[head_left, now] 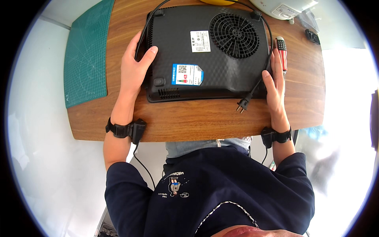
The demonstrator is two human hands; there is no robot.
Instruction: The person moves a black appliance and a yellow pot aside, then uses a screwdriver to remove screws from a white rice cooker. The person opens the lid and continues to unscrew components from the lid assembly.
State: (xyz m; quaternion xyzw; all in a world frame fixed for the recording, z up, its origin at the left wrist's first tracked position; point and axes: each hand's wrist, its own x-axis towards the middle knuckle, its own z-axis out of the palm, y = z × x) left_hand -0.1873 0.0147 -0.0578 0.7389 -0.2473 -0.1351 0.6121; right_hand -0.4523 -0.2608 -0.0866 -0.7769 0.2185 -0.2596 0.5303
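Note:
A black induction cooker (pixel 189 79) lies upside down on the wooden table, its round fan grille (pixel 235 35) and two stickers facing up. Along its left edge is my left hand (pixel 136 61), thumb over the rim and fingers against the side. My right hand (pixel 275 79) presses on the right side, fingers pointing away from me. The black power cord (pixel 271 37) loops round the far side and passes by both hands. Its two-pin plug (pixel 243 104) hangs over the near right edge. Just beyond my right fingers lies a screwdriver (pixel 281 49) with a red, black and white handle.
A green cutting mat (pixel 87 55) covers the table's left end. At the far right stand a pale rounded appliance (pixel 282 8), a clear plastic packet (pixel 308 20) and a small black object (pixel 312 36). Part of a yellow thing (pixel 218 2) shows at the far edge.

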